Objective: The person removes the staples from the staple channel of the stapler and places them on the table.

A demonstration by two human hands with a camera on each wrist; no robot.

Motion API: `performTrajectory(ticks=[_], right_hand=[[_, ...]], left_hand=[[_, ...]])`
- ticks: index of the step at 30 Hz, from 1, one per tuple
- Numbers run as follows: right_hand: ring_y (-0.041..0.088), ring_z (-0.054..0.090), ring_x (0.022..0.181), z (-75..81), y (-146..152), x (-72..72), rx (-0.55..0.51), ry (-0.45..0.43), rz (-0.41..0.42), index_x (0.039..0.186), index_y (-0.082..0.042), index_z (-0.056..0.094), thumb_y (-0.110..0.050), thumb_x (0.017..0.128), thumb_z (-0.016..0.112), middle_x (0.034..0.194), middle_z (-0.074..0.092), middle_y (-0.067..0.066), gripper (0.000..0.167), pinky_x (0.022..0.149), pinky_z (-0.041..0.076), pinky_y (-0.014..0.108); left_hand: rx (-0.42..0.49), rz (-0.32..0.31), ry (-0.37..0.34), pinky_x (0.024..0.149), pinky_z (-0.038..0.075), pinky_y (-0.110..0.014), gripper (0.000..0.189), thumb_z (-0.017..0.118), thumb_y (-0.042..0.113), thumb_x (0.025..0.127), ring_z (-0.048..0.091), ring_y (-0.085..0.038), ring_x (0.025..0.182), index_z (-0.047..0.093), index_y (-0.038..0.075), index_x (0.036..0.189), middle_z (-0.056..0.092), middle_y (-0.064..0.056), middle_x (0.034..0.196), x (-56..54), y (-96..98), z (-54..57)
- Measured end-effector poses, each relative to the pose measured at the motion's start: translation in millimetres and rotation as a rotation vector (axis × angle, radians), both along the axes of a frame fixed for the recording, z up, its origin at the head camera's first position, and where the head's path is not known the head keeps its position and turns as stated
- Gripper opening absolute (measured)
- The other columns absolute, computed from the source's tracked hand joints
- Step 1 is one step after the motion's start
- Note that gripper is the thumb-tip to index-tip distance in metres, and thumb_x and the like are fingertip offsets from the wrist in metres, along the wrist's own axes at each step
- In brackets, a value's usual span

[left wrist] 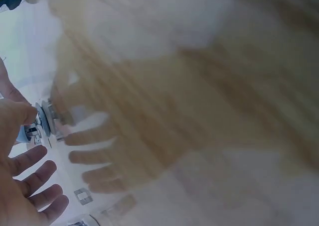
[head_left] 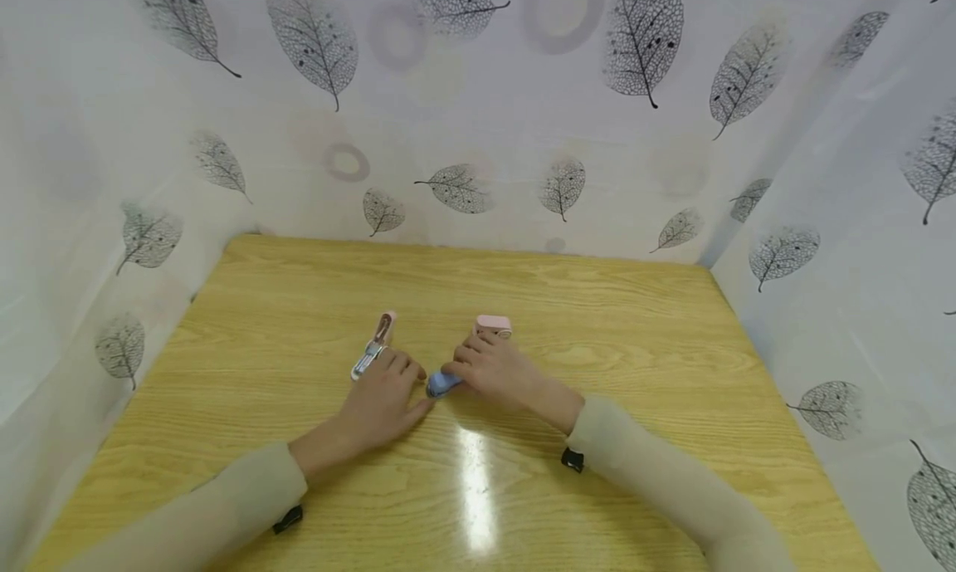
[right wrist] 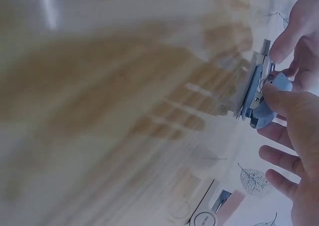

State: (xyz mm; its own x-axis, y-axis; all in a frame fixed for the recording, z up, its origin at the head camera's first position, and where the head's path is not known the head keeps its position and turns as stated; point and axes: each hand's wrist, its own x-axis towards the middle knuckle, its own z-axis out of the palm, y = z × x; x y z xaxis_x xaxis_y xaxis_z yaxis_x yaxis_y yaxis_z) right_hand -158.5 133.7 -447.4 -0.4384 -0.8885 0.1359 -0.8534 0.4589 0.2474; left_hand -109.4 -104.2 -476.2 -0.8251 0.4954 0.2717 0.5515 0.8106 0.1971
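Note:
My right hand (head_left: 493, 369) grips a small blue stapler (head_left: 442, 383) low over the wooden table, its thumb along the side in the right wrist view. Close at the stapler's left end is my left hand (head_left: 381, 402), thumb and index on either side of that end. In the left wrist view, the left fingers (left wrist: 40, 176) spread fairly straight, the thumb touching the blue stapler (left wrist: 44, 120). A silver part (right wrist: 266, 48) sticks out of its end in the right wrist view. Past the left knuckles lies an opened pink and silver stapler (head_left: 377, 344).
A second pink stapler (head_left: 493, 322) lies just behind my right hand. The glossy wooden table (head_left: 635, 323) is bordered by pale leaf-print sheeting (head_left: 478, 124) at the back and sides. Black wrist devices show under both sleeves.

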Motion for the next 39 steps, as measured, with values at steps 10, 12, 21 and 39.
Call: performTrajectory(ticks=[10, 12, 21, 39], right_hand=[[0.015, 0.069, 0.111, -7.8, 1, 4.9, -0.086, -0.079, 0.01, 0.126, -0.021, 0.073, -0.042, 0.099, 0.073, 0.115, 0.075, -0.005, 0.034, 0.103, 0.055, 0.032], [0.015, 0.069, 0.109, -9.9, 2, 4.1, -0.133, -0.134, 0.007, 0.124, -0.02, 0.074, -0.041, 0.098, 0.075, 0.115, 0.076, -0.004, 0.034, 0.101, 0.056, 0.031], [0.012, 0.065, 0.104, -16.9, 0, -0.7, -0.248, -0.524, -0.107, 0.123, -0.017, 0.074, -0.037, 0.096, 0.078, 0.116, 0.075, -0.004, 0.033, 0.091, 0.054, 0.026], [0.01, 0.064, 0.101, -20.6, 0, -3.3, -0.337, -0.652, -0.126, 0.12, -0.016, 0.077, -0.031, 0.094, 0.081, 0.112, 0.075, -0.003, 0.031, 0.088, 0.053, 0.023]], left_hand=[[-0.009, -0.022, 0.004, 0.096, 0.054, -0.043, 0.032, 0.081, 0.039, 0.09, 0.063, -0.025, 0.099, 0.07, 0.01, 0.098, 0.065, -0.005, 0.098, 1.1, 2.4, -4.2], [-0.01, -0.028, 0.012, 0.094, 0.055, -0.043, 0.033, 0.081, 0.039, 0.091, 0.063, -0.025, 0.098, 0.07, 0.01, 0.098, 0.066, -0.005, 0.098, 0.9, 3.4, -5.3], [-0.006, -0.014, 0.027, 0.088, 0.055, -0.039, 0.036, 0.082, 0.043, 0.09, 0.063, -0.024, 0.095, 0.072, 0.009, 0.099, 0.067, -0.005, 0.097, 0.1, 6.9, -7.1], [-0.035, 0.009, -0.012, 0.085, 0.055, -0.039, 0.036, 0.083, 0.041, 0.089, 0.061, -0.023, 0.093, 0.072, 0.01, 0.102, 0.066, -0.005, 0.097, 0.0, 9.1, -5.1]])
